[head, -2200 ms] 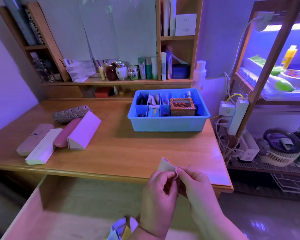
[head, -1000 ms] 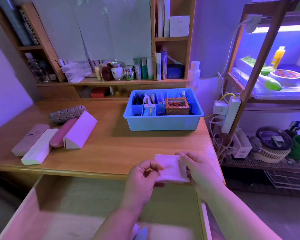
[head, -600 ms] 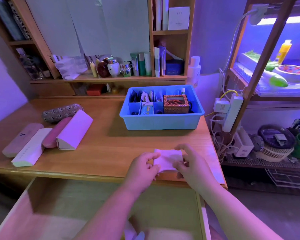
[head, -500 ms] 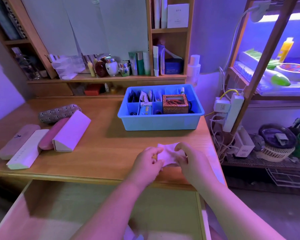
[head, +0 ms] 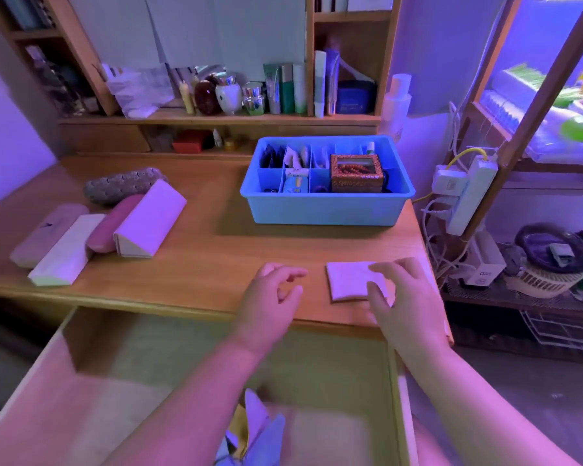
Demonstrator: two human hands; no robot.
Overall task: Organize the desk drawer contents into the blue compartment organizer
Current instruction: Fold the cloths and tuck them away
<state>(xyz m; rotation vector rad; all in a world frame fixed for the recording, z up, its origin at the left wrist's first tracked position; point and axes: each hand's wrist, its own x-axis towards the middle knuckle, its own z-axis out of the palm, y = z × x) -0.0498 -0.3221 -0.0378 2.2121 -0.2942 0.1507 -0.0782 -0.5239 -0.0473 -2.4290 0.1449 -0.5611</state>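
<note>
A folded cloth (head: 349,280) lies on the near-right desk (head: 216,257), likely light and limp; the right hand (head: 401,297) rests on it with fingers spread, the left hand (head: 273,297) loosely curled, empty. An edge pinch is advised.

Five glasses cases (head: 120,227) lie on the counter (head: 216,250), plus one blue organizer (head: 325,210), one folded cloth (head: 349,280) and two hands (head: 270,307).

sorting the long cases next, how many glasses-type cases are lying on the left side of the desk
5, clustered on the left: patterned fabric pouch at the back, pale pink case, white long box, rose oval case, white triangular folding case. None seems hidden.
</note>
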